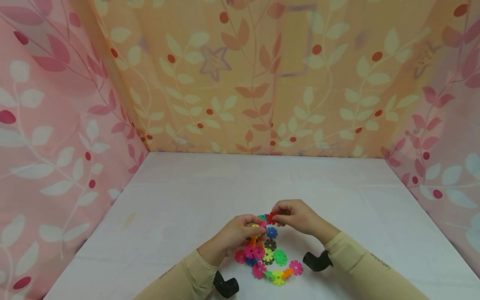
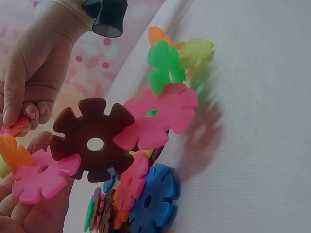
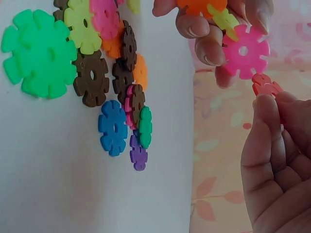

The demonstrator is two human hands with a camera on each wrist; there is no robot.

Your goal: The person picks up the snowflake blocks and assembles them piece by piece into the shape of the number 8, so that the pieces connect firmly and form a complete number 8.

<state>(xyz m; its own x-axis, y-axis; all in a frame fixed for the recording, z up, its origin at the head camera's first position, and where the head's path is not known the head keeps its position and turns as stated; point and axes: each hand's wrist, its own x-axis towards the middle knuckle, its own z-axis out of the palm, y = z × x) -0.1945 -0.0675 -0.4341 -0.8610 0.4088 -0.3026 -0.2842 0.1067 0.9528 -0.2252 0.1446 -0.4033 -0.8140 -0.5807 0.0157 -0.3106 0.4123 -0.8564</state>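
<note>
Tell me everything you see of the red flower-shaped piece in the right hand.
The red, flower-shaped disc looks like plastic, with rounded petals parted by notches. The right hand pinches one side, hiding part of it. It is tilted above the white cloth-covered table, its free edge meeting a pink, flower-shaped plastic disc near the left hand; whether they interlock is unclear.

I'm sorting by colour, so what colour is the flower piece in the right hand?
Red; that flower piece shows best in the right wrist view.
</note>
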